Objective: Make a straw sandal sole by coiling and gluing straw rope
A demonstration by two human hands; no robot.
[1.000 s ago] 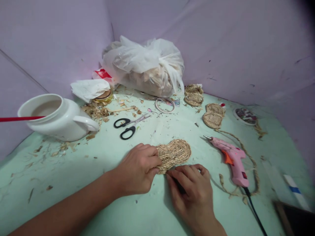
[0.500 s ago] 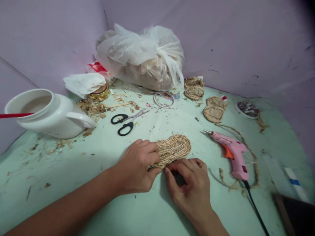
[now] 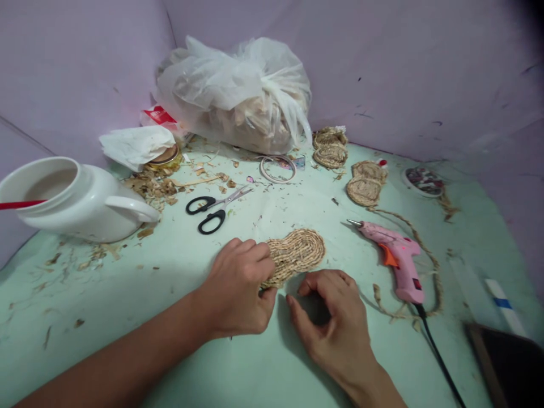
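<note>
A coiled, braided straw sole (image 3: 300,252), narrow at its waist, lies on the pale green tabletop in front of me. My left hand (image 3: 246,283) grips its near left end, fingers over the top and thumb along the lower edge; that end is hidden under the hand. Just below the sole's front edge, my right hand (image 3: 329,317) is curved with thumb and index finger apart and nothing visible between them. To the right lies a pink glue gun (image 3: 402,258) with an orange trigger, its metal nozzle pointing left. A braided straw cord (image 3: 433,260) loops around it.
Black-handled scissors (image 3: 212,212) lie left of centre, near a roll of tape (image 3: 278,169). A white jug (image 3: 97,198) lies at left. Behind are a stuffed plastic bag (image 3: 238,96) and two pairs of small straw pieces (image 3: 365,184). A dark object (image 3: 505,362) sits at lower right.
My right thumb and fingers have come off the sole's edge and spread apart, a little lower. The left hand keeps its grip. The whole view has shifted slightly.
</note>
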